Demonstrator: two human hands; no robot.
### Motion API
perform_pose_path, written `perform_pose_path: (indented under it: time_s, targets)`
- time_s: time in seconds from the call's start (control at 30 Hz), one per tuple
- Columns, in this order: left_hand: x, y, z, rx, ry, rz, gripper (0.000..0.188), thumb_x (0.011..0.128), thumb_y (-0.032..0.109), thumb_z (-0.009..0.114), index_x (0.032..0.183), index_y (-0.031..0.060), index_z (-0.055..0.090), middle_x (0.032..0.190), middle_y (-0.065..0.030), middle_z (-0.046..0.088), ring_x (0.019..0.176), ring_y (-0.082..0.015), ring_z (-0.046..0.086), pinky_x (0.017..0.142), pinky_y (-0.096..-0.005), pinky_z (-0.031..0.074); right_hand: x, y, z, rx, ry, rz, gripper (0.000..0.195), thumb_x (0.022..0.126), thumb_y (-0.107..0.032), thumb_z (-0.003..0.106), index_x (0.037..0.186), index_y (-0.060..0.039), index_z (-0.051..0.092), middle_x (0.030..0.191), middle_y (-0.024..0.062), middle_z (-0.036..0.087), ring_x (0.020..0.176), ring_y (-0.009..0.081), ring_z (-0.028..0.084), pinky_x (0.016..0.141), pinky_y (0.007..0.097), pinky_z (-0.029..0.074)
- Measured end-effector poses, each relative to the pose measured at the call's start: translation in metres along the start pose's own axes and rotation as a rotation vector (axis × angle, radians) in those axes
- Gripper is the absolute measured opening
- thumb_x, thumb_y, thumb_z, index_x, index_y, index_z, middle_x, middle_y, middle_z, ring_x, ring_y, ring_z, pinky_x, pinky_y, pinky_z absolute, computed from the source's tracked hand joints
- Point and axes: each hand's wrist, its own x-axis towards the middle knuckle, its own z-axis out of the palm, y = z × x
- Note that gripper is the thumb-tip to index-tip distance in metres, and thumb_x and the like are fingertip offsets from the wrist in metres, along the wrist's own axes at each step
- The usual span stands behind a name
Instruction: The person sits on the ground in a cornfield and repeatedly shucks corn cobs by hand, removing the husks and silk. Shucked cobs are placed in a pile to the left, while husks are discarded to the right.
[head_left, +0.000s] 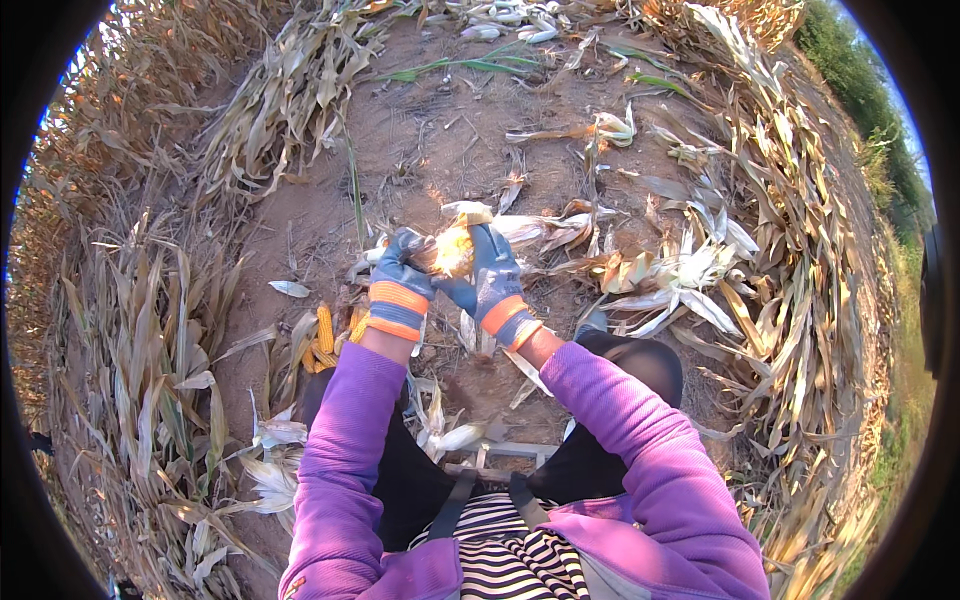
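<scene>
Both hands wear grey-blue work gloves with orange-striped cuffs, and they meet around a corn cob (454, 251) with bared yellow kernels. My left hand (400, 262) grips the cob's left end, where brownish silk or husk shows. On the other side, my right hand (491, 264) holds the cob, its fingers along pale husk (474, 213) folded back at the top. Just left of my left wrist, several husked yellow cobs (324, 330) lie in a small heap on the soil, partly hidden by the glove and sleeve.
Peeled husks (679, 277) lie scattered to the right, beside a long row of dry corn stalks (795, 285). More stalks (292, 97) lie at the upper left. Pale unhusked ears (517, 19) are piled at the far top. A low seat frame (517, 450) shows between my knees.
</scene>
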Motion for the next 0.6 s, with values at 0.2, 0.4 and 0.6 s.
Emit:
perform_pose_path:
  time_s: [0.2, 0.4, 0.6]
  targets:
    - [-0.02, -0.03, 0.04, -0.272, -0.132, -0.26, 0.01, 0.08, 0.011, 0.051, 0.08, 0.0056, 0.059, 0.082, -0.0075, 0.063, 0.077, -0.0242, 0.06, 0.081, -0.0417, 0.049, -0.002, 0.021, 0.001, 0.255, 0.199, 0.079, 0.061, 0.065, -0.023, 0.075, 0.115, -0.0032, 0.046, 0.106, 0.018, 0.054, 0.098, 0.0332, 0.054, 0.086, 0.0399, 0.044]
    - [-0.039, -0.052, 0.076, -0.379, -0.172, -0.475, 0.019, 0.088, 0.014, 0.039, 0.085, 0.0052, 0.056, 0.081, -0.0073, 0.061, 0.078, -0.0217, 0.059, 0.085, -0.0386, 0.047, 0.007, 0.031, -0.01, 0.659, 0.352, 0.306, 0.032, 0.074, -0.012, 0.066, 0.101, -0.0009, 0.055, 0.091, 0.0095, 0.061, 0.081, 0.0154, 0.058, 0.071, 0.0288, 0.048]
    - [-0.036, -0.079, 0.045, -0.519, -0.692, -0.601, 0.024, 0.091, 0.018, 0.037, 0.094, 0.0028, 0.056, 0.09, -0.0088, 0.062, 0.089, -0.0239, 0.059, 0.089, -0.041, 0.046, 0.023, 0.051, -0.039, 1.113, 0.543, 0.606, 0.017, 0.083, -0.015, 0.059, 0.071, -0.0035, 0.059, 0.065, -0.0039, 0.052, 0.056, 0.0057, 0.045, 0.051, 0.0245, 0.038]
